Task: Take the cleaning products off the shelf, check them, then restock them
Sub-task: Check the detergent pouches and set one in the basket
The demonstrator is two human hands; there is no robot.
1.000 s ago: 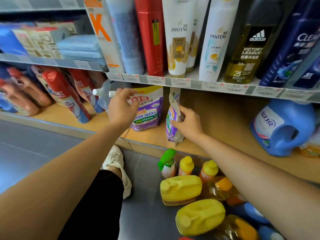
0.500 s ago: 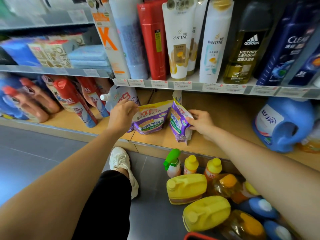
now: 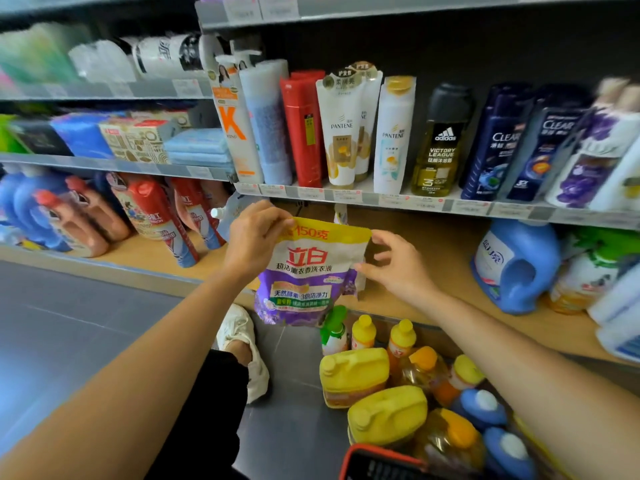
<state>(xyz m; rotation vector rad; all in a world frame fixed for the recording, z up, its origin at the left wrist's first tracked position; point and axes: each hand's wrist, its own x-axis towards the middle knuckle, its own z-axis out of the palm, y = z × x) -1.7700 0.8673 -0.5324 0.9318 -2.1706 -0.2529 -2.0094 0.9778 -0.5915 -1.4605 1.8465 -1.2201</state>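
Currently: left hand (image 3: 256, 237) has the detergent pouch (image 3: 311, 271) by its top-left corner; grip pinching the yellow top band, fingers curled over the edge. Pouch hangs upright, label facing the camera, in the air just in front of the lower shelf (image 3: 433, 258); not resting on it. Right hand (image 3: 398, 268) sits at the pouch's right edge; grip spread, fingers loosely fanned, holding nothing; thumb looks to touch the pouch's side, but the blur makes contact hard to confirm.

On the lower shelf: blue jug (image 3: 516, 268) well to the right of the pouch; red-capped bottles (image 3: 156, 216) leaning at the left. Shelf above carries upright Pantene tubes (image 3: 341, 133), an adidas bottle (image 3: 440, 143) and dark blue Clear bottles (image 3: 495, 140), side by side.

On the floor below the pouch: green-trigger spray bottle (image 3: 334, 330) beside small yellow-capped bottles; two yellow jugs (image 3: 353, 375) lying nearer the camera, touching each other; blue-capped bottles packed in at the right. White shoe (image 3: 242, 341) on the grey floor, left of the bottles, under the left forearm.
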